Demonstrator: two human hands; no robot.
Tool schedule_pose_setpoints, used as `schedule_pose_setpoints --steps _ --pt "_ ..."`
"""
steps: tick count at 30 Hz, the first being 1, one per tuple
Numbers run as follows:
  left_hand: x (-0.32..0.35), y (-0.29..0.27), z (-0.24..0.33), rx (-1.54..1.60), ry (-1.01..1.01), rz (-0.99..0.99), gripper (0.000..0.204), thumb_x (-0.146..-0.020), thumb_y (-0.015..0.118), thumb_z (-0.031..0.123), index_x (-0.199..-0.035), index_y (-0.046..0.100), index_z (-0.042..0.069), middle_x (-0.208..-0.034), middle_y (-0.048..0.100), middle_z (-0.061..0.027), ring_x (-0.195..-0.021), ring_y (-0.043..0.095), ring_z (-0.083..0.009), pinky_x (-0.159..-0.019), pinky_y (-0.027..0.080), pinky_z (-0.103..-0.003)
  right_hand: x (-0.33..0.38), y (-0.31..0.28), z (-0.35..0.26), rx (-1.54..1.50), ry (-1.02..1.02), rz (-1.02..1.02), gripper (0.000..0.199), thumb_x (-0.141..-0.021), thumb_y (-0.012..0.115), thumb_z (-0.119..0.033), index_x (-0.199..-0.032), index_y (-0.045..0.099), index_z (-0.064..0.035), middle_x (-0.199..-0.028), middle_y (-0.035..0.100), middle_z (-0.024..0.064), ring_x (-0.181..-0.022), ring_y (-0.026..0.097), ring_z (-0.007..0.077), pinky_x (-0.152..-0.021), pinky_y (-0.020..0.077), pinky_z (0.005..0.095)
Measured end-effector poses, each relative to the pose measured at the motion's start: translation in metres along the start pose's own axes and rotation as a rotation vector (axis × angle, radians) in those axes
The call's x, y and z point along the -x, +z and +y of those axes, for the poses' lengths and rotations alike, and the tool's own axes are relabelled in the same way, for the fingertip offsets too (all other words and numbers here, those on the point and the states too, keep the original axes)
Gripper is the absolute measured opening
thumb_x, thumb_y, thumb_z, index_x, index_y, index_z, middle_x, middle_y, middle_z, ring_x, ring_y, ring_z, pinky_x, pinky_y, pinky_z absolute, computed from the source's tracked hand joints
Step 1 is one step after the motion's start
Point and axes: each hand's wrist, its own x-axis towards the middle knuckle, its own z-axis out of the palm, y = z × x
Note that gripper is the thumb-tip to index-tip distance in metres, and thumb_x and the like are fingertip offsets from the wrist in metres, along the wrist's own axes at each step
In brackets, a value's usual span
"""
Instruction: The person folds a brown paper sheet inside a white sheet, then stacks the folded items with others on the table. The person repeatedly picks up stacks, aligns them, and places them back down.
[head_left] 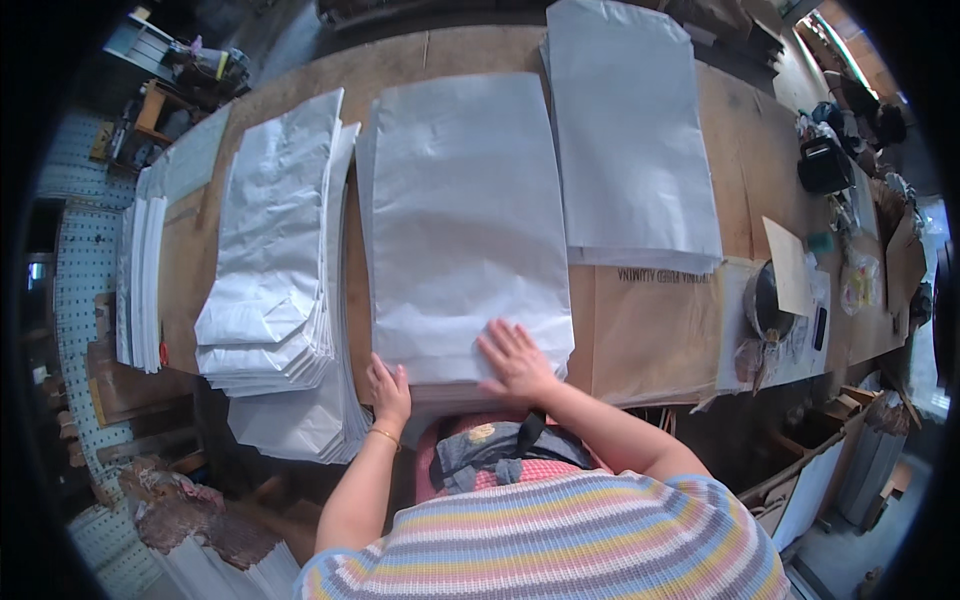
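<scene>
Directly before me lies a stack of large silver-grey paper bags (465, 220), its near end at the table edge. My right hand (517, 360) rests flat on the near part of the top bag, fingers spread. At the stack's near left corner is my left hand (388, 390), thumb apart from the fingers, touching or just beside the edge. Left of it stands a fanned pile of silver-white bags (270, 230) with folded near ends. More of these bags (300, 420) hang past the table edge beneath that pile. Farther right lies another stack of flat grey bags (635, 140).
Brown cardboard (650, 335) covers the wooden table (740, 120). At the right are a dark round container (768, 300), a tan board (789, 265) and a phone-like dark object (821, 328). White folded bundles (143, 285) stand far left. Wrapped bundles (200, 530) stand low left.
</scene>
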Motion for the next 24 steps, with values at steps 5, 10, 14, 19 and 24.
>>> schedule_pose_setpoints --steps 5,10,14,19,24 --pt "-0.023 -0.022 -0.013 0.065 0.122 0.066 0.058 -0.072 0.065 0.026 -0.117 0.045 -0.005 -0.117 0.049 -0.0236 -0.110 0.044 -0.0376 -0.094 0.036 -0.042 -0.001 0.001 -0.005 0.128 -0.008 -0.119 0.073 -0.075 0.061 -0.042 -0.133 0.032 -0.0071 -0.139 0.029 0.0168 -0.130 0.024 0.0293 -0.107 0.0161 0.0424" --pt "-0.047 -0.037 -0.011 1.044 -0.164 -0.069 0.027 -0.077 0.064 0.013 -0.101 0.058 0.002 -0.085 0.059 -0.0060 -0.077 0.056 -0.0152 -0.070 0.046 -0.029 -0.030 -0.033 0.001 -0.017 -0.076 -0.155 0.042 -0.074 0.064 -0.033 -0.112 0.057 -0.0181 -0.115 0.054 0.0107 -0.101 0.053 0.0254 -0.084 0.0425 0.0355" --pt "-0.052 -0.051 0.006 1.467 -0.206 -0.269 0.030 -0.084 0.060 0.026 -0.102 0.055 0.003 -0.083 0.061 -0.0052 -0.073 0.059 -0.0171 -0.067 0.049 -0.032 -0.084 -0.088 0.000 -0.240 0.109 -0.334 0.025 -0.067 0.068 -0.031 -0.085 0.069 -0.0134 -0.081 0.065 0.0099 -0.072 0.061 0.0250 -0.064 0.0468 0.0354" --pt "-0.082 -0.031 -0.022 1.233 -0.330 -0.606 0.020 -0.089 0.051 0.023 -0.091 0.056 0.003 -0.079 0.060 -0.0059 -0.066 0.058 -0.0171 -0.057 0.051 -0.036 -0.098 -0.047 0.029 -0.116 0.289 -0.394 0.053 -0.077 0.050 -0.056 -0.095 0.064 -0.0084 -0.094 0.061 0.0148 -0.092 0.057 0.0290 -0.080 0.0433 0.0370" --pt "-0.057 -0.029 -0.027 1.001 -0.548 -0.459 0.013 -0.083 0.059 0.014 -0.085 0.060 0.001 -0.073 0.058 -0.0077 -0.057 0.057 -0.0186 -0.045 0.049 -0.034 0.025 0.011 0.017 0.184 0.428 0.062 0.049 -0.087 0.036 -0.044 -0.128 0.039 -0.0169 -0.136 0.034 0.0150 -0.124 0.031 0.0350 -0.098 0.0308 0.0458"
